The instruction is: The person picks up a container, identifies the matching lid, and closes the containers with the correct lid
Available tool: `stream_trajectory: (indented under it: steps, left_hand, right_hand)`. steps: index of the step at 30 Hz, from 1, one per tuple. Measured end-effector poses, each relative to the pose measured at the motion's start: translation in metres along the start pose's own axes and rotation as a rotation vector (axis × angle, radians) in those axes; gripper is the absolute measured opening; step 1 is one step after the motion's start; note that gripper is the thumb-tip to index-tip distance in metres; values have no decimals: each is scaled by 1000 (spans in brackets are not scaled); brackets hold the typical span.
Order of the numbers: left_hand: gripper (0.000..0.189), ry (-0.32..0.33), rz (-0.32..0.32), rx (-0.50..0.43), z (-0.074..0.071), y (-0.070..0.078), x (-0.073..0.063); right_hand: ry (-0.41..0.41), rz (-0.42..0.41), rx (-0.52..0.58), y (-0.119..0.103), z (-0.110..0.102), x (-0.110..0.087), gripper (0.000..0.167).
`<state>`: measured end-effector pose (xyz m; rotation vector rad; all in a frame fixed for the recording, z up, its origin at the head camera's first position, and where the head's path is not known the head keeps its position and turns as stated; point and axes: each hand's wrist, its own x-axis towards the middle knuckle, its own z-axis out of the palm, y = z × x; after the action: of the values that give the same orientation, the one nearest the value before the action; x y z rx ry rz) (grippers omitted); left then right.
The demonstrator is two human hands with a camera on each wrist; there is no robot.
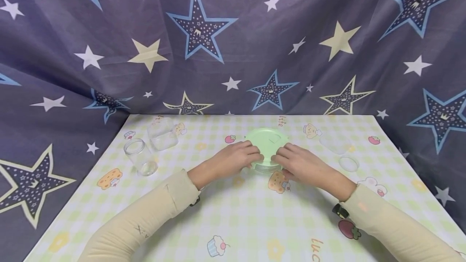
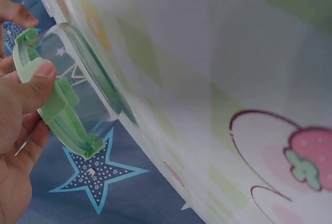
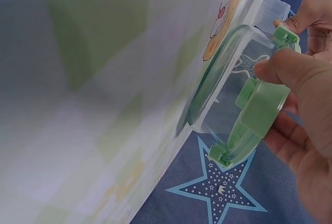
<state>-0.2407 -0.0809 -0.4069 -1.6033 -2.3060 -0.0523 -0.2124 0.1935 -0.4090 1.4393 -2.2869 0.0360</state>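
Note:
In the head view, a round clear food container [image 1: 267,169] stands on the table under a light green clip-on lid [image 1: 268,137]. My left hand [image 1: 233,157] grips the lid's left front edge, its fingers bent over the top. In the left wrist view, its thumb [image 2: 44,73] lies on a green side clip [image 2: 58,97]. From the other side my right hand [image 1: 303,164] holds the lid's right front edge. In the right wrist view, the right thumb [image 3: 275,68] reaches below the rim, beside a clip [image 3: 259,102], with the fingers on the lid's top.
A clear cylindrical jar [image 1: 140,157] and a larger clear container [image 1: 164,138] stand at the left. Toward the right lies another clear, jar-like object [image 1: 348,163]. Behind the checked tablecloth [image 1: 233,217] hangs a star-patterned curtain [image 1: 240,51].

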Motion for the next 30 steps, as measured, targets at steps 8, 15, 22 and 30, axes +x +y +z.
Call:
stream_trajectory:
  steps: [8, 15, 22, 30]
  left_hand:
    - [47, 15, -3, -6, 1, -1, 1]
    - [46, 16, -4, -9, 1, -1, 1]
    - [46, 16, 0, -23, 0, -2, 1]
    - [39, 1, 3, -16, 0, -7, 6]
  right_hand:
    - [-9, 13, 16, -1, -1, 0, 43]
    - [-2, 10, 18, -2, -1, 0, 43]
    - [-2, 4, 1, -1, 0, 0, 43]
    - [22, -1, -25, 7, 4, 2, 40]
